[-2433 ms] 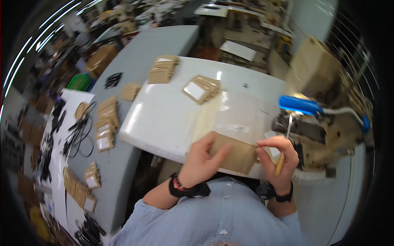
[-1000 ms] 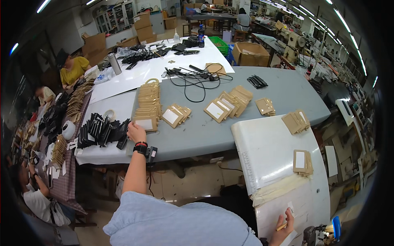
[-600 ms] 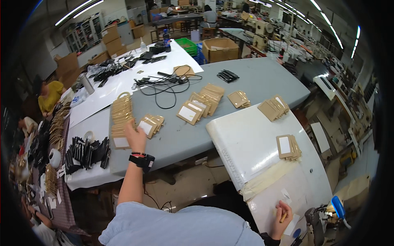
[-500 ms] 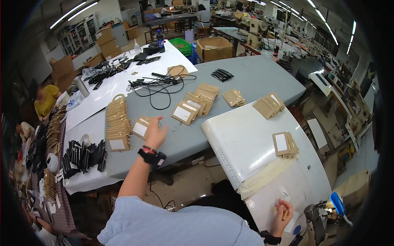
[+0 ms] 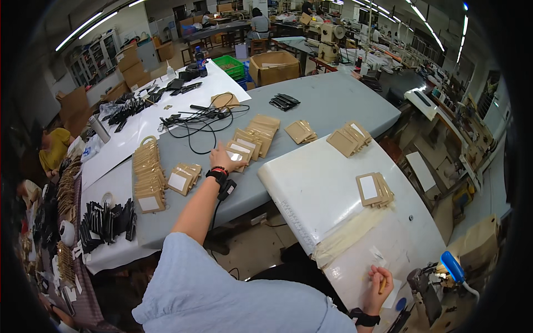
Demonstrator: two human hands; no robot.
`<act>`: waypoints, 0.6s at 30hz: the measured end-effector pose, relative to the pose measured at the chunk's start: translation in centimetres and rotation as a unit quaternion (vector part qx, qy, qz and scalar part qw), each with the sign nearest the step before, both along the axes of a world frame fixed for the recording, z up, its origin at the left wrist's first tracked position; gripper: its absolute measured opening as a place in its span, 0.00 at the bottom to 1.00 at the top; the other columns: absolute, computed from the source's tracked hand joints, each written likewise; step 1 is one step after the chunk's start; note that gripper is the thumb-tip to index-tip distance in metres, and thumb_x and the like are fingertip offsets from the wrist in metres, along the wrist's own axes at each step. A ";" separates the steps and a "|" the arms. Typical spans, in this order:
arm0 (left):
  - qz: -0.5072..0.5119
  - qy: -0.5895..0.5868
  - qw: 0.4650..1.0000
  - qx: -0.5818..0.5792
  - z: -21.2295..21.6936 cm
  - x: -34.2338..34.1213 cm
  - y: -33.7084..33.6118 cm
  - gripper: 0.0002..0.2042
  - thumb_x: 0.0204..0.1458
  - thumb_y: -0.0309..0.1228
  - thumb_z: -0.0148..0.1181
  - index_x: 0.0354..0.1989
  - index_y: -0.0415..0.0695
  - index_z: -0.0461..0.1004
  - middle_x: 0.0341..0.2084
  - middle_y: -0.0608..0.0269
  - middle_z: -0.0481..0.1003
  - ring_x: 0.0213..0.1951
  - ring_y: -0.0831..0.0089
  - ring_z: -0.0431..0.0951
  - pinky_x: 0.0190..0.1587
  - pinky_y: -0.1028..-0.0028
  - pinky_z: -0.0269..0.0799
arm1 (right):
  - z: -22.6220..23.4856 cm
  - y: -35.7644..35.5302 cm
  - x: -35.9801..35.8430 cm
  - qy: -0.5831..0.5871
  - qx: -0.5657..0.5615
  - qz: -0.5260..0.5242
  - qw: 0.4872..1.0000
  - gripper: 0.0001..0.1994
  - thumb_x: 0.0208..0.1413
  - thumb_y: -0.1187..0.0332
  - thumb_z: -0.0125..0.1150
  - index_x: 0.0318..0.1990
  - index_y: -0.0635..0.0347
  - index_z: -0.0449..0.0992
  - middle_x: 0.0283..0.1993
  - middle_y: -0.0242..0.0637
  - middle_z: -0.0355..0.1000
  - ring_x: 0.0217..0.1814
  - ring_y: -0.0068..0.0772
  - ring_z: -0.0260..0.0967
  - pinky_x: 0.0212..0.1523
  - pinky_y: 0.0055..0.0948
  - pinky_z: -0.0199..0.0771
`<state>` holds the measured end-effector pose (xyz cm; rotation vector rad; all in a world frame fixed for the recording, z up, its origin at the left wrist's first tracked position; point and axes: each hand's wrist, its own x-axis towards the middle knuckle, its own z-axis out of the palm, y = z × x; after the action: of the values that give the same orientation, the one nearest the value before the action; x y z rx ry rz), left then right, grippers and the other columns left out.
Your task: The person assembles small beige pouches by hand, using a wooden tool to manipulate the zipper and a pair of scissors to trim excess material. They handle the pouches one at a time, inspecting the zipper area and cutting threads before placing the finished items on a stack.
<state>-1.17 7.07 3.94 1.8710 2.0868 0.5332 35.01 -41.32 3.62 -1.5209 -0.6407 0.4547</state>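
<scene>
My left hand [image 5: 221,159] spans the near end of a row of flat brown cardboard packets [image 5: 237,157], its thumb and fingers gripping the front packet with the white label. Just to the left lies a smaller fanned stack of similar packets [image 5: 183,178]. Low on the right, my right hand [image 5: 377,286] is closed around a short tan stick-like tool [image 5: 382,285], over the white work surface. A white slip of paper [image 5: 391,295] lies beside that hand. The tool's lower part cannot be made out.
A long row of brown packets [image 5: 150,180] and black pieces [image 5: 108,222] lie at left. More packets [image 5: 367,188] rest on the white machine table [image 5: 333,188]. Black cables [image 5: 208,125] coil on the grey table [image 5: 327,94]. A blue-headed lamp [image 5: 452,266] stands at lower right.
My left hand has moved right, from above the smaller stack to the front packet of the larger row. My right hand stays by the paper with its tool. The view has shifted slightly.
</scene>
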 end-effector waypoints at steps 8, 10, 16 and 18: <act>-0.105 -0.383 0.917 -0.016 2.6 -1.6 -3.8 0.22 0.58 0.38 0.56 0.55 0.36 0.63 0.46 0.52 0.75 0.40 0.58 0.80 0.39 0.65 0.81 | 0.1 -0.1 0.3 -0.003 0.000 0.015 1.000 0.11 0.60 0.70 0.57 0.45 0.67 0.71 0.42 0.44 0.76 0.39 0.27 0.72 0.44 0.26 0.72; -0.153 -0.544 0.818 -0.104 5.6 0.8 -8.2 0.18 0.63 0.37 0.48 0.56 0.37 0.62 0.47 0.54 0.74 0.41 0.61 0.81 0.37 0.66 0.83 | 0.4 -0.1 0.4 0.023 0.017 0.012 1.000 0.10 0.60 0.71 0.56 0.45 0.69 0.70 0.42 0.45 0.77 0.39 0.27 0.72 0.46 0.26 0.72; -0.301 -0.651 0.609 -0.340 11.5 8.8 -19.3 0.20 0.67 0.35 0.39 0.63 0.38 0.55 0.55 0.51 0.67 0.52 0.61 0.75 0.45 0.62 0.83 | 3.9 -0.3 0.1 0.009 0.031 0.056 0.998 0.09 0.59 0.76 0.55 0.45 0.70 0.71 0.44 0.48 0.77 0.42 0.31 0.75 0.47 0.27 0.73; -0.324 -0.646 0.572 -0.388 12.8 11.5 -21.7 0.20 0.67 0.35 0.39 0.63 0.38 0.55 0.55 0.50 0.66 0.52 0.60 0.75 0.45 0.62 0.83 | 6.5 -0.5 -0.8 0.001 0.041 0.074 0.996 0.09 0.58 0.78 0.55 0.45 0.69 0.71 0.45 0.49 0.77 0.44 0.32 0.76 0.47 0.27 0.74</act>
<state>10.28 -14.63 16.71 0.9032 0.3830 0.4153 34.20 -41.85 10.10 -1.4008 -0.7652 0.5361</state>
